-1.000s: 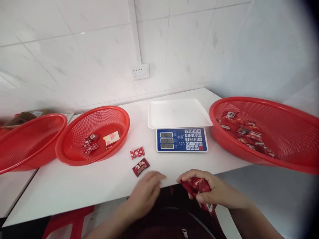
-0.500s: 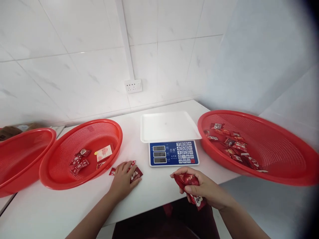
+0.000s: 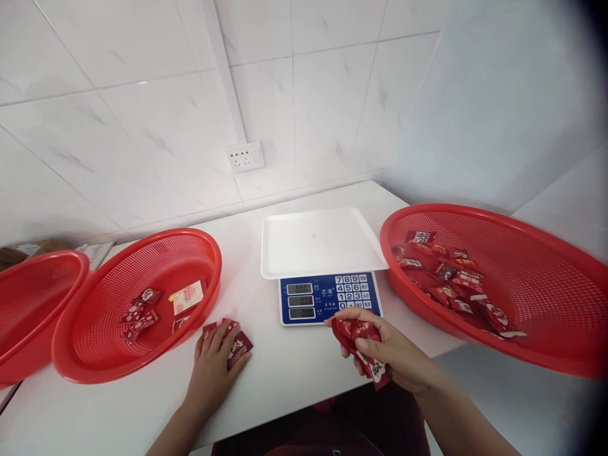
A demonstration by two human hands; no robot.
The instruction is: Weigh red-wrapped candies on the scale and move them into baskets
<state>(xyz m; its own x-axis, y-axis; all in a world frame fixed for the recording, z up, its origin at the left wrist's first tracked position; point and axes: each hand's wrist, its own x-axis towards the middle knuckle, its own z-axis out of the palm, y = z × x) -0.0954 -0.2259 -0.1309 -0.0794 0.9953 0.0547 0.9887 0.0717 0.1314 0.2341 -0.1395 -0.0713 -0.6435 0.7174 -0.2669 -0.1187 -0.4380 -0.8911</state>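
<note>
My left hand [image 3: 213, 354] lies on the tabletop beside the middle red basket, its fingers curled over small red packets [image 3: 240, 347] with pale lettering. The thumb is at their near edge; the palm hides part of them. In front of the scale, my right hand [image 3: 380, 348] is closed around several similar red packets [image 3: 363, 342], held above the table's front edge. Between and beyond the hands stands a digital scale with a bare white pan [image 3: 318, 244] and a blue keypad panel [image 3: 320, 307], whose lower right corner is hidden by my right hand.
To the right, a large red mesh basket [image 3: 560, 291] contains many red packets. The middle red basket [image 3: 137, 237] holds a few packets and a pale card [image 3: 186, 297]. Another red basket [image 3: 33, 272] stands at far left. Behind the table is a tiled wall with a socket [image 3: 246, 157].
The view has shifted slightly. My left hand has drawn the packets closer together under its fingers. My right hand keeps its packets and now overlaps the scale's lower right corner.
</note>
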